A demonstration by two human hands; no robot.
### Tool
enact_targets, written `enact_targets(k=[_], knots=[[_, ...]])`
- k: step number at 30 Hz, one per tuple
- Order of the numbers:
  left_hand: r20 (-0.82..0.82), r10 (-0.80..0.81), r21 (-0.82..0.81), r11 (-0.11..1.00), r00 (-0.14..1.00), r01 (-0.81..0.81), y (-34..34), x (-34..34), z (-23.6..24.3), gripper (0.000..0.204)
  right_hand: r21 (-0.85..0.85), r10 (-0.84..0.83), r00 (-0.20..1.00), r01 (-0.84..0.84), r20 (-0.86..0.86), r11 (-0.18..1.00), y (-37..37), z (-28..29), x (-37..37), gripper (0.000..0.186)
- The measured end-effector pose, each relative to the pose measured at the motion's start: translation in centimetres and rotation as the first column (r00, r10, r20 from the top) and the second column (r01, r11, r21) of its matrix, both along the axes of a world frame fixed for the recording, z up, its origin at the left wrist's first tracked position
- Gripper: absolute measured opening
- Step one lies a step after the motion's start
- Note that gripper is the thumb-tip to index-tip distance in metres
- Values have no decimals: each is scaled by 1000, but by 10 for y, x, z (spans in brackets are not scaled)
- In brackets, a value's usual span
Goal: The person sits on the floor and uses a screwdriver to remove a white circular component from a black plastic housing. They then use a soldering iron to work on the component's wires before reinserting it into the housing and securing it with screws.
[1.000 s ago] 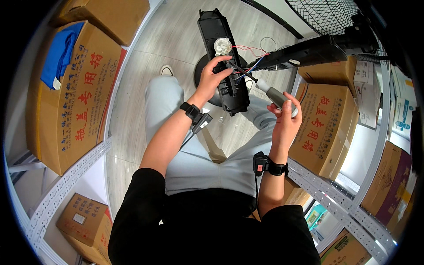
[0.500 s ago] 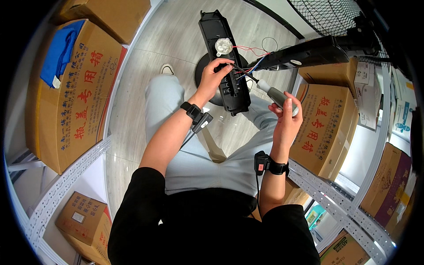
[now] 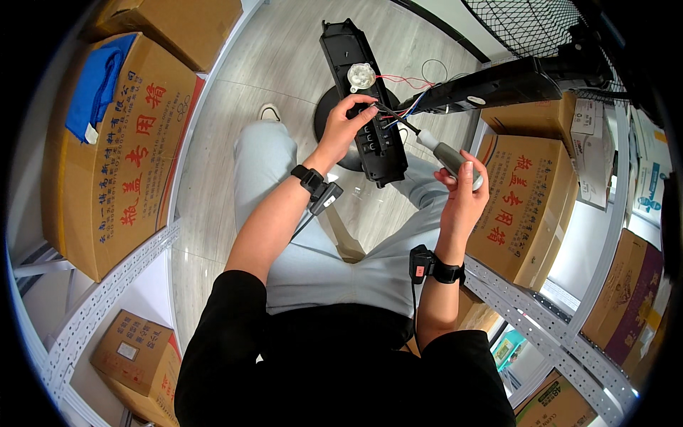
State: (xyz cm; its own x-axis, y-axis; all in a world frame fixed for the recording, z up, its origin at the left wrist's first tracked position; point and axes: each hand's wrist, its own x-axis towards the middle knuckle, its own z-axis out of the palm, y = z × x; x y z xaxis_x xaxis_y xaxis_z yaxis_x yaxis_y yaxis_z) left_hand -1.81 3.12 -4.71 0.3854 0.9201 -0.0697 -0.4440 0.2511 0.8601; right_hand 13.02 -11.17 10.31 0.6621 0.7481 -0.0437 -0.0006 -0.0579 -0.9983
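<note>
In my right hand point(image 3: 462, 196) is a screwdriver point(image 3: 448, 156) with a grey handle and a long dark shaft. Its shaft slants up and left to the fingertips of my left hand point(image 3: 345, 128). Those fingers are pinched together at the screwdriver's tip, over a long black housing point(image 3: 384, 160); what sits between them is too small to make out. A round whitish motor-like part point(image 3: 361, 76) is on the housing just beyond the left hand. Red, blue and white wires point(image 3: 409, 108) run from the housing toward a black fan column point(image 3: 491, 87).
Beneath the housing is a round black base point(image 3: 326, 110). A black mesh fan guard point(image 3: 526, 25) is at the upper right. Cardboard boxes point(image 3: 523, 206) fill the metal shelving point(image 3: 548, 320) on both sides. A blue cloth point(image 3: 99, 89) lies on a left-hand box.
The black housing has shifted very slightly to the right, and the screwdriver has moved a little with my right hand. My left hand keeps its pinch at the tip.
</note>
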Motion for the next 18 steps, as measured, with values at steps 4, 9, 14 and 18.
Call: enact_targets(k=[4, 9, 14, 18], knots=[[-11, 13, 53, 999, 1000, -13, 0, 1, -1, 19, 8, -5, 1000, 5, -12, 1000, -1, 1, 1, 30], [-19, 11, 42, 999, 1000, -10, 0, -1, -1, 18, 3, 9, 1000, -9, -10, 1000, -3, -1, 2, 30], [-14, 4, 71, 997, 1000, -3, 2, -1, -2, 19, 5, 51, 999, -51, 7, 999, -4, 1, 4, 28], [49, -40, 9, 999, 998, 40, 0, -2, 1, 19, -13, 103, 993, -103, 62, 995, -1, 7, 7, 28]])
